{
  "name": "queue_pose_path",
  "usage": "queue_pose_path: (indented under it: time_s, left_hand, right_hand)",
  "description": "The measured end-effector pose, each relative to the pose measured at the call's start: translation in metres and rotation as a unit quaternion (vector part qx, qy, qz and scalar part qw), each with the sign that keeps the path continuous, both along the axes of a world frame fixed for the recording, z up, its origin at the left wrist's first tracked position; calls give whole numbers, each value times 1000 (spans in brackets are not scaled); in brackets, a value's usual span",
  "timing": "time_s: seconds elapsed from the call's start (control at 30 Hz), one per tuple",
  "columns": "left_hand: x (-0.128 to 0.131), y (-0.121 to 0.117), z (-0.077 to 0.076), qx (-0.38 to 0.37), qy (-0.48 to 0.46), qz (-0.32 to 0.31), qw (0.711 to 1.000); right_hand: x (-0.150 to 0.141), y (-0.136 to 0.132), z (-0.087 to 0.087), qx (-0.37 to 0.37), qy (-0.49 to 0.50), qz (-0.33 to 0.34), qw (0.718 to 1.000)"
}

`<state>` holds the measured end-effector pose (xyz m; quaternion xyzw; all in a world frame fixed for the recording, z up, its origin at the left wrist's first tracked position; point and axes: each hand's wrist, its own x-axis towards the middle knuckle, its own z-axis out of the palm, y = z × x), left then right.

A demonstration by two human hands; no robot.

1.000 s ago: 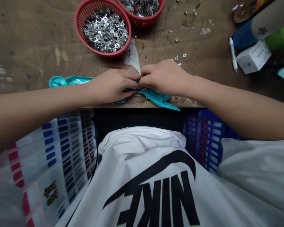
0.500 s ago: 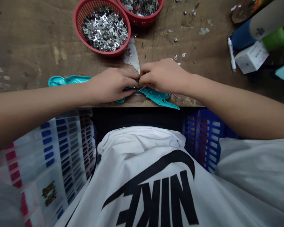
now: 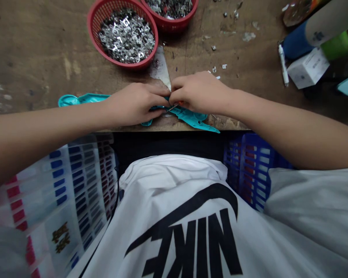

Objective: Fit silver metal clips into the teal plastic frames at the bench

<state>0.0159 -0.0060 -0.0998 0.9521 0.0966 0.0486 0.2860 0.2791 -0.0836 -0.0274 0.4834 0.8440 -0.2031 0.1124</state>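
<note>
Left hand on teal part

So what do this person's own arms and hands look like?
The left hand and right hand show no gloves, and the forearms are uncovered, with no watch visible. A loose, pale white fabric sleeve sits by the right arm, apparently part of the white cloth shirt with bold black NIKE lettering.

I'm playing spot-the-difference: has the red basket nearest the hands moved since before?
No, the red basket looks unmoved against the pale triangular patch on the wooden tabletop.
</note>
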Motion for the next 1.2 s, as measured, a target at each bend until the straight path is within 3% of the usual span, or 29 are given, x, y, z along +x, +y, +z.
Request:
queue_pose_path:
  time_s: [0.07,0.2,0.37,0.53,0.67,0.93,1.2]
  left_hand:
    - [0,0,1,-1,1,1,1000]
    - [-2,0,2,8,0,39,999]
    - [-5,0,7,2,19,97,995]
    - [-3,-4,12,36,69,161,984]
    - [2,-8,17,50,119,196,972]
    - [-2,-7,16,22,89,124,988]
    - [-2,-7,5,36,91,116,988]
  right_hand:
    - [5,5,-2,22,5,13,1000]
    - [24,21,-15,90,115,6,989]
    - [36,24,-25,89,143,-46,985]
    - [22,9,-6,-20,53,-72,996]
    - [6,0,15,-54,-38,-67,996]
    - [-3,-6,18,-60,-74,-60,994]
    - [-17,-15,32,-48,-67,-82,993]
